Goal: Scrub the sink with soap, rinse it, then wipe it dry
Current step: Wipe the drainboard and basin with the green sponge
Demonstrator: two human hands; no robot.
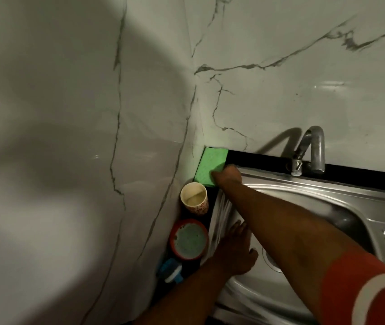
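Left hand (233, 250): I see it released, fingers spread flat on the left rim of the sink (327, 191).
Brush (171, 272): blue and white, nearest on the black counter (351, 172), left of the sink.
Tub (189, 239): red, with pale green soap inside, just beyond the brush.
Cup (194, 198): farther still, beside the wall (280, 90).
Right hand (228, 175): stretched to the far left corner, fingers on the sponge (208, 167); grasping or only touching, I cannot tell.
Sponge: green, on the counter in that corner, against the wall.
Tap (311, 151): far, behind the sink.
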